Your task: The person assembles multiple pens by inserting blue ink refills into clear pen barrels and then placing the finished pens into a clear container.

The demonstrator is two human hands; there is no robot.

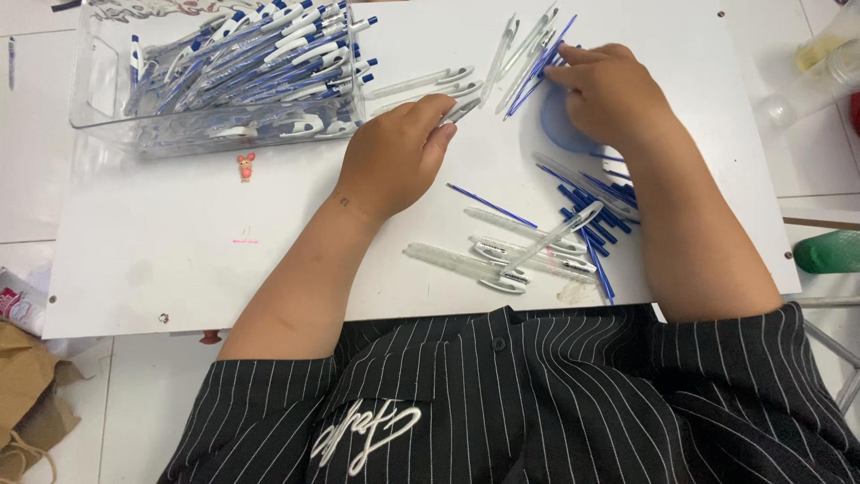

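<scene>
My left hand [394, 152] rests on the white board [179, 242] with its fingers closed around a clear pen barrel [461, 110]. My right hand [609, 94] lies farther right, its fingertips pinching thin blue ink refills [536, 76] in a fanned bunch with clear barrels. A round blue lid [560, 134] shows partly under that hand. Between my forearms lie several clear pen barrels [502, 255] and loose blue refills [600, 211].
A clear plastic bin [107, 121] full of assembled blue-and-white pens [269, 58] stands at the back left. A tiny pink figure [245, 166] lies before it. Clear cups [829, 54] and a green bottle [829, 253] sit at the right edge; a brown paper bag [27, 385] lies lower left.
</scene>
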